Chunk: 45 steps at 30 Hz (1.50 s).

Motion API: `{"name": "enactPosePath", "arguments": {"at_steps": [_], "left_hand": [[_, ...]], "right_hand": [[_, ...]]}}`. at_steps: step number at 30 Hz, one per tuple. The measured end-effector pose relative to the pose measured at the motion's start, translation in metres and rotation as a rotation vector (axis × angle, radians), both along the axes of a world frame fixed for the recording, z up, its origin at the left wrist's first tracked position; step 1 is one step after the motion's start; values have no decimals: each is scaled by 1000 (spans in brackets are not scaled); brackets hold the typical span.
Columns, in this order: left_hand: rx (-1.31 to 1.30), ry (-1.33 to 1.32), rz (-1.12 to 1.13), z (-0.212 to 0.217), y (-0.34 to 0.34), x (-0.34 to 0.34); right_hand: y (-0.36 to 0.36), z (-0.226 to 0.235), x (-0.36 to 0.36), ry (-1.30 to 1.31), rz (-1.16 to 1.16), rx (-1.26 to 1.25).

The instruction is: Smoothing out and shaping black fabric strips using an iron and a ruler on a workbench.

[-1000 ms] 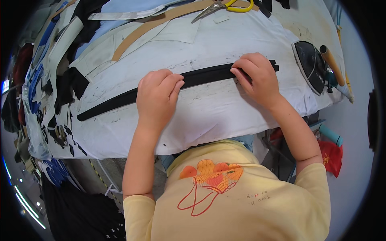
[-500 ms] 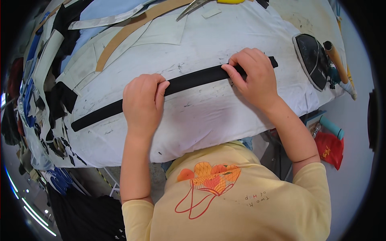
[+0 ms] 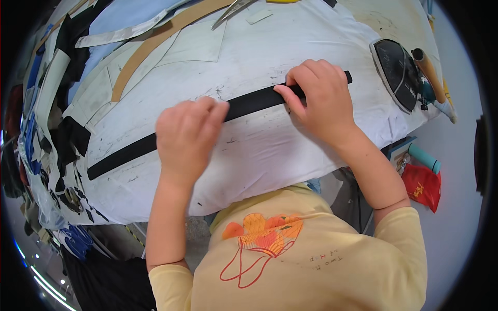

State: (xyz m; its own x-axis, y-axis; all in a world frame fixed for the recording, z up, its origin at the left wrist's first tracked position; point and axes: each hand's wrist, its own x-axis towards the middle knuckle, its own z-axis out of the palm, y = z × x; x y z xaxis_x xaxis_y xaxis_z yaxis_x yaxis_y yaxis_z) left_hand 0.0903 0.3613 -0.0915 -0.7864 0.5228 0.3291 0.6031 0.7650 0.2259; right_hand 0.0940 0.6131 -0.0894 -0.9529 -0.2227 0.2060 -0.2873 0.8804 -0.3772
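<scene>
Lying flat across the padded white table (image 3: 311, 150), a long black fabric strip (image 3: 249, 105) is running from lower left to upper right, well clear of the table's near edge. The left hand (image 3: 188, 136) is covering the strip near its middle, fingers curled down over it; whether those fingers are pinching the cloth or only pressing on it, I cannot tell. The right hand (image 3: 322, 98) is closing on the strip close to its right end, thumb below and fingertips over the upper edge, so it is gripping the fabric there.

Handling, as a judgement: the strip is looking thin, light and limp, probably a folded band of cloth. It is lying without any spring, so it is likely bending and twisting wherever it is unsupported. Lifting it by one end is probably letting the rest drag or curl. The sound places to hold are the two where the hands are now, spaced apart along its length, keeping it taut between them. The long edges are the useful grip lines; the flat face is giving little purchase beyond friction against the cloth cover. It is not appearing fragile or slippery.

Nearby: a dark-soled iron (image 3: 397, 72) is resting at the right end of the table, well apart from the strip. Scissors (image 3: 233, 10) and a curved brown pattern piece (image 3: 155, 44) are lying at the far side.
</scene>
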Motion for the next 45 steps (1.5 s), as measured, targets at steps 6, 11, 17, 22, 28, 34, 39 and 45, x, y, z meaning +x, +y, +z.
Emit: {"name": "enactPosePath", "arguments": {"at_steps": [6,11,17,22,28,34,39,45], "left_hand": [[-5,-30,-238,2,8,-2],[-93,-27,-228,6,24,0],[-318,116,-216,9,39,-4],[-391,76,-220,11,43,-6],[-382,41,-251,11,45,-8],[-334,-17,-310,13,50,-9],[-472,-27,-310,16,56,-9],[-552,-11,-308,21,65,-10]], "right_hand": [[19,3,5,-2,-99,41],[41,-7,11,63,-164,66],[45,-11,12,72,-186,35],[46,-14,12,67,-204,24],[48,-13,12,67,-197,32],[65,-17,20,97,-288,54],[65,-18,20,117,-316,58],[66,-18,19,99,-318,70]]}}
